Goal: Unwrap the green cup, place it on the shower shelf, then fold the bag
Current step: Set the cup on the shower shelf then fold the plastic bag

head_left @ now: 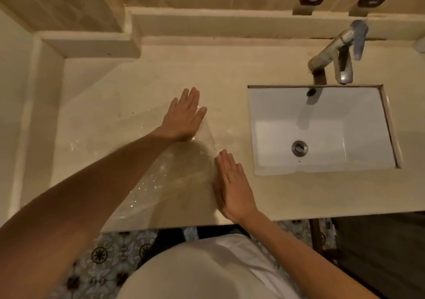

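1. Worktop: beige, with the sink at 3 o'clock.
2. Bag: clear, spread flat near the worktop's middle; keep it taut for a clean crease.
3. Left hand, right hand: fingers straight, together, pressing the bag.
4. Green cup: not visible.

Bare forearms, white shirt, seemingly dark trousers.
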